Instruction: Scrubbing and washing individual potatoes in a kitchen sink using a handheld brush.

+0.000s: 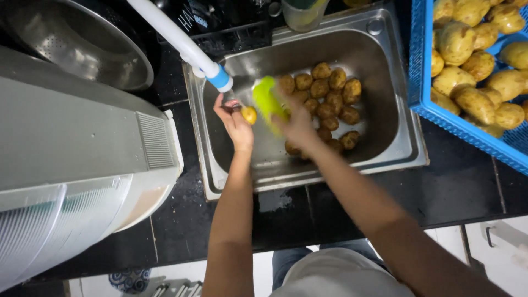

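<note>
A: What do we see closest to us?

B: We see our two bare arms going out over the black counter (451, 192). They reach into the metal sink (404, 148).

A: What is our left hand (235, 122) doing?

B: It is curled around a small yellow potato (249, 114). The fingers hold it tight, right under the end of the white tap (181, 44) with the blue tip.

A: And our right hand (300, 125)?

B: It grips a bright green scrubber (268, 100). The scrubber sits just beside the small yellow potato. It looks a bit blurry, so we cannot tell if the two are touching.

A: What else is in the sink?

B: A pile of small brown potatoes (327, 102) lies on the sink floor, past our right hand. Some of them are partly hidden under it.

A: What is on our left?

B: A big grey and white machine (82, 165) sits on the counter, near to us. Behind it is a shiny metal strainer bowl (82, 49) with little holes.

A: And on our right?

B: A blue plastic crate (426, 99) stands beside the sink. It is full of big yellow potatoes (476, 66).

A: What is farthest away?

B: A clear cup (303, 14) stands at the back edge of the sink.
</note>
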